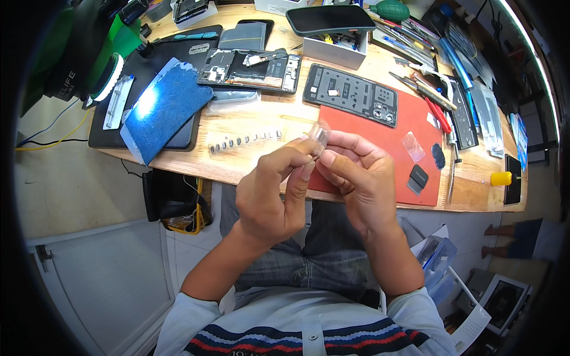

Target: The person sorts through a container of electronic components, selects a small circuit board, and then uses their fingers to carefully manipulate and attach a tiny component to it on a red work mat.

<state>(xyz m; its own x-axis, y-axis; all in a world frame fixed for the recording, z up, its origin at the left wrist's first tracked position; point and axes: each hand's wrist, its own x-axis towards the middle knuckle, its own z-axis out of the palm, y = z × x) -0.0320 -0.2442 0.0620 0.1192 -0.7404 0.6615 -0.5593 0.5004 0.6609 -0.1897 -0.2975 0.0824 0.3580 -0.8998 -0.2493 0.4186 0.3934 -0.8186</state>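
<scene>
While hovering over the surface [255,127] edge, both hands are pinching a small clear piece [320,135]. Left hand [270,190] is gripping from below-left, right hand [359,178] from the right; piece is pointing up and away.

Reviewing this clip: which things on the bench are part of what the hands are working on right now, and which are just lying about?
In hand:
- left hand and right hand, together pinching a small clear plastic piece

Lying about:
- opened phone
- dark back cover
- red mat
- row of small screws
- blue cloth
- red-handled tool
</scene>
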